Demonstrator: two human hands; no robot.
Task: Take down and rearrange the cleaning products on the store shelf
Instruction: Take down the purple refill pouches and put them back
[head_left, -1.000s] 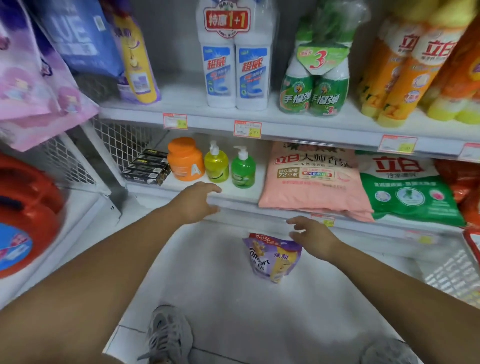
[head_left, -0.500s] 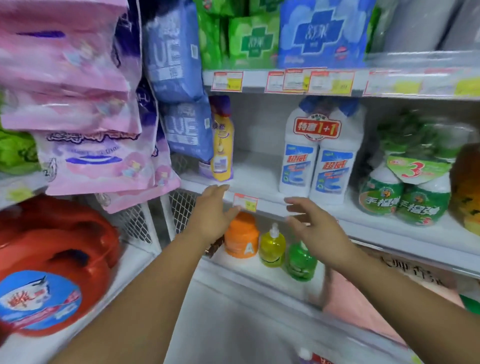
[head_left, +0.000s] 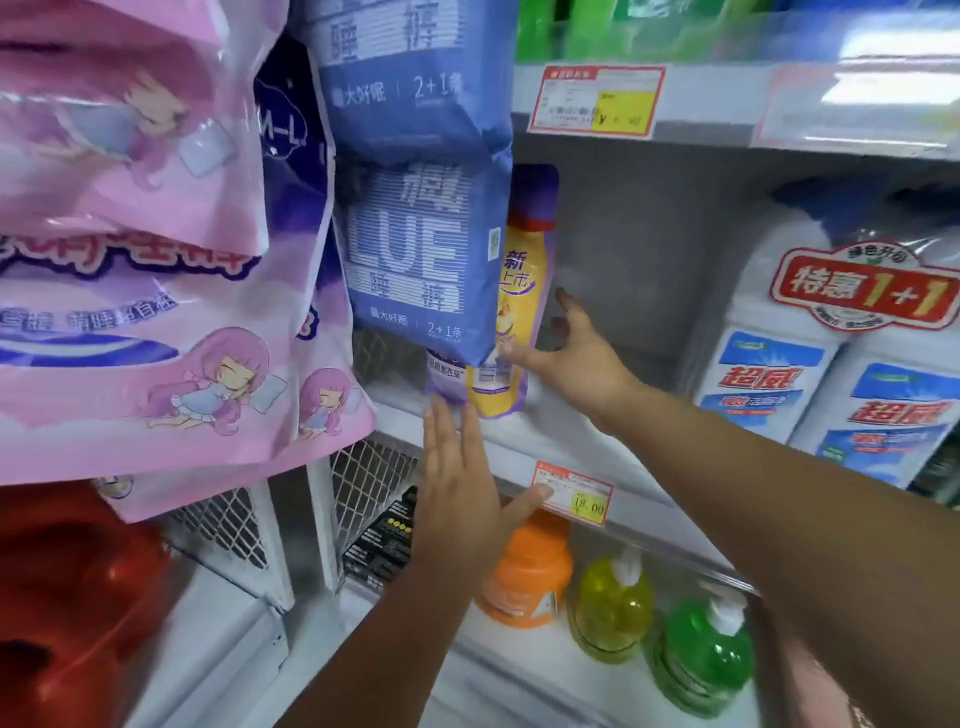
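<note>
A yellow and purple refill pouch (head_left: 519, 291) stands upright at the left end of the middle shelf (head_left: 524, 434), half hidden behind a hanging blue pack (head_left: 415, 249). My right hand (head_left: 576, 358) is open beside the pouch's right side, thumb touching its lower part, fingers spread behind it. My left hand (head_left: 462, 483) is open and flat, fingertips just under the pouch's lower left corner at the shelf's front edge. Neither hand grips anything.
Twin white cleaner bottles (head_left: 831, 364) with a red 1+1 tag stand at the right. Below are an orange jar (head_left: 530, 571), a yellow pump bottle (head_left: 613, 608), a green pump bottle (head_left: 706, 660) and black boxes (head_left: 384, 540). Pink packs (head_left: 145, 312) hang left; a red jug (head_left: 67, 597) sits lower left.
The view has risen from the floor and lower shelf to the middle shelf. Both hands have moved up and forward to the yellow and purple pouch.
</note>
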